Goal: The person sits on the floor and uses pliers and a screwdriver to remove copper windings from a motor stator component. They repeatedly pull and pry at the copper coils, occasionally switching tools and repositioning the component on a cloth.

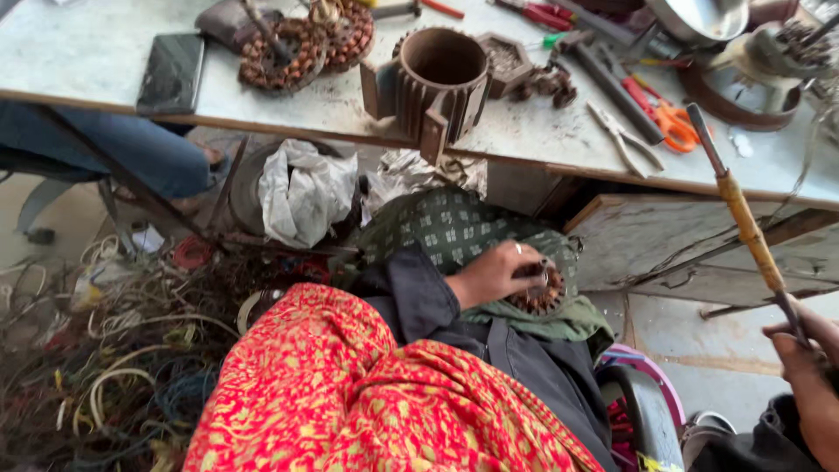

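My left hand (495, 274), in a dark sleeve and with a ring on one finger, grips a round motor stator (544, 300) with copper windings. The stator rests on a green patterned cloth (454, 229) over my lap. My red and yellow patterned garment (350, 398) fills the bottom of the view. At the far right, my right hand (802, 343) is closed around the lower end of a long metal rod (743, 210) with a yellow-wrapped middle. The rod slants up and to the left, and its tip reaches the workbench edge.
A grey workbench (87, 52) holds a ribbed brown motor housing (440, 80), wound stators (284, 54), a dark flat phone (172, 72), pliers (626, 142) and orange-handled cutters (675, 122). Tangled wires (105, 367) cover the floor on the left. Another person's jeans-clad leg (131, 150) shows under the bench.
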